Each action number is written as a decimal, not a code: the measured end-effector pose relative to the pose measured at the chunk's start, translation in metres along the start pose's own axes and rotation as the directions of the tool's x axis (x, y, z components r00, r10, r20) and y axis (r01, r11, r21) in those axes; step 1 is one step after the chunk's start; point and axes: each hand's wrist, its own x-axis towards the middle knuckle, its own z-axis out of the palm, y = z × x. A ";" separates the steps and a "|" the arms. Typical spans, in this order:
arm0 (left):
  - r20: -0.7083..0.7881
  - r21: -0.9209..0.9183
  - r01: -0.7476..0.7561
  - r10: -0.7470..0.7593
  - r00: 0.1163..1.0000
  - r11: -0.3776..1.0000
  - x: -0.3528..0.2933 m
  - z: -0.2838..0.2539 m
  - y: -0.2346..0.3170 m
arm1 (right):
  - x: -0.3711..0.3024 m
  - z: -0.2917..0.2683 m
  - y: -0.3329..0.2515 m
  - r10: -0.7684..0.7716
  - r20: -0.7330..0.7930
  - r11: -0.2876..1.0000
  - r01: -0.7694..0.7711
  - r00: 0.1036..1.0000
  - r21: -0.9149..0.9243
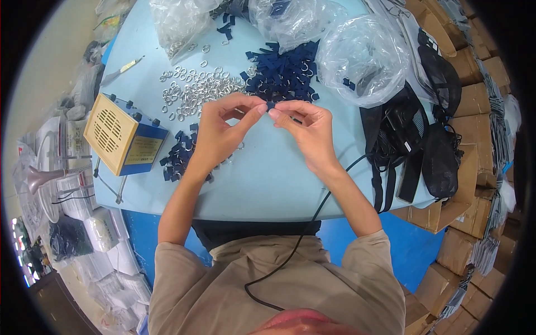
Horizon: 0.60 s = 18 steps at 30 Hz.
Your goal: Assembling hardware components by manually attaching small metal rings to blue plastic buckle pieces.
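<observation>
Between the fingertips of my left hand (226, 125) and my right hand (307, 131) is a small dark blue fabric tab (271, 105); both hands pinch it above the table. Whether a ring is on it I cannot tell, as the fingers cover most of it. Just beyond my left hand lies a spread of silver metal rings (204, 88). A big heap of dark blue fabric tabs (282, 72), some with rings showing, sits beyond both hands. Beside my left forearm is a smaller pile of dark blue tabs (177, 156), partly hidden by the arm.
A blue and cream box-shaped device (125, 137) stands at the left of the light blue table (268, 190). Clear plastic bags (363, 61) lie along the far side. Black mesh bags (396, 134) and a cable (321, 206) are at right. Cardboard boxes (469, 100) line the right side.
</observation>
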 end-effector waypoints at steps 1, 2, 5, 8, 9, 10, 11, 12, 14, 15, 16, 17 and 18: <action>-0.010 -0.013 -0.007 0.007 1.000 1.000 0.001 0.000 0.001 | -0.001 0.000 -0.001 0.002 0.000 1.000 -0.002 1.000 0.001; -0.019 -0.026 -0.014 0.014 1.000 1.000 0.001 -0.001 0.002 | -0.002 0.001 -0.004 0.007 0.010 1.000 -0.006 1.000 -0.025; 0.015 0.016 0.045 -0.045 0.999 0.999 0.001 -0.004 0.004 | -0.002 0.001 -0.001 -0.012 0.015 1.000 0.013 1.000 -0.029; 0.023 0.042 0.060 -0.061 0.998 0.997 0.001 -0.004 0.003 | -0.001 0.001 0.000 -0.057 0.008 0.998 0.057 0.998 -0.005; 0.022 0.042 0.061 -0.062 0.998 0.997 0.001 -0.004 0.004 | -0.001 0.001 0.000 -0.077 0.003 0.997 0.077 0.997 -0.005; 0.030 0.061 0.050 -0.052 0.998 0.997 0.001 -0.005 0.006 | -0.002 0.001 -0.002 -0.076 0.002 0.997 0.076 0.997 -0.006; 0.039 0.080 0.039 -0.042 0.998 0.996 0.001 -0.005 0.006 | -0.002 0.001 -0.004 -0.071 0.002 0.997 0.071 0.998 -0.012; 0.039 0.079 0.040 -0.043 0.998 0.996 0.001 -0.005 0.004 | -0.002 0.001 -0.005 -0.065 0.001 0.998 0.065 0.998 -0.018; 0.054 0.011 0.032 -0.032 0.998 0.999 0.001 -0.005 0.000 | -0.002 0.001 -0.004 -0.039 0.011 0.999 0.039 0.999 0.012; 0.052 0.011 0.032 -0.033 0.998 0.999 0.001 -0.006 0.000 | -0.002 0.000 -0.004 -0.014 0.021 0.999 0.013 1.000 0.041; 0.073 -0.023 0.069 -0.067 0.995 0.997 0.000 -0.007 0.004 | -0.002 0.000 -0.005 -0.014 0.021 0.999 0.013 1.000 0.040; 0.094 -0.057 0.107 -0.101 0.990 0.993 0.000 -0.008 0.006 | -0.001 0.000 -0.006 0.011 0.030 0.999 -0.012 0.999 0.046; 0.093 -0.056 0.107 -0.102 0.990 0.993 0.001 -0.008 0.007 | -0.001 -0.001 -0.006 0.035 0.041 0.998 -0.037 0.999 0.052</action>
